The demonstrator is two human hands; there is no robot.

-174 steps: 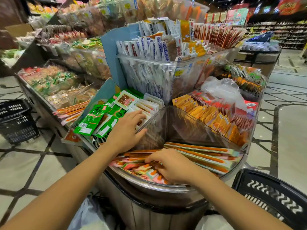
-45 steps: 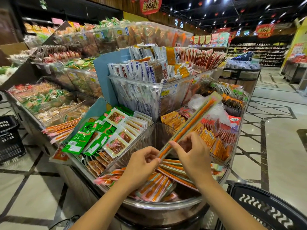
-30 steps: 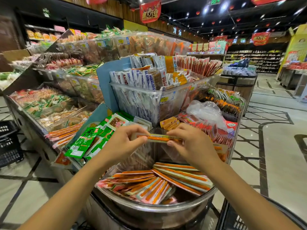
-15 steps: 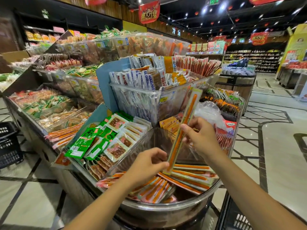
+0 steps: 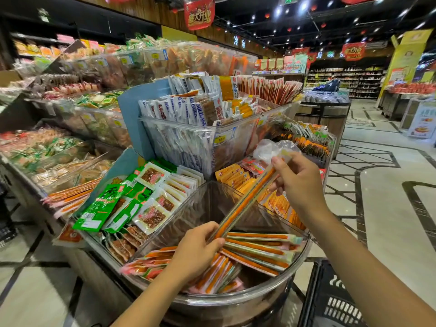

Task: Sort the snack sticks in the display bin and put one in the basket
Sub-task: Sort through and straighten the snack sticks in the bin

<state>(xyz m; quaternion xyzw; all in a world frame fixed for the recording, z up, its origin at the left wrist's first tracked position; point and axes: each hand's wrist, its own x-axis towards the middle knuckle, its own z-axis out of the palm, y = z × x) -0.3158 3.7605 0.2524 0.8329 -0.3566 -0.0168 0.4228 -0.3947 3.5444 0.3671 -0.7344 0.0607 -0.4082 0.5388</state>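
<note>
A long orange snack stick in clear wrap slants above the clear display bin. My right hand pinches its upper end and my left hand pinches its lower end. Several more orange sticks lie stacked in the bin below. The black basket stands on the floor at the lower right, partly hidden by my right arm.
Green and white snack packs fill the compartment to the left, orange packs the one to the right. A raised clear tub of white packets stands behind. Tiled floor opens to the right.
The stick has tilted lower, from near upright to a diagonal, with both hands still on its ends. The view has shifted slightly.
</note>
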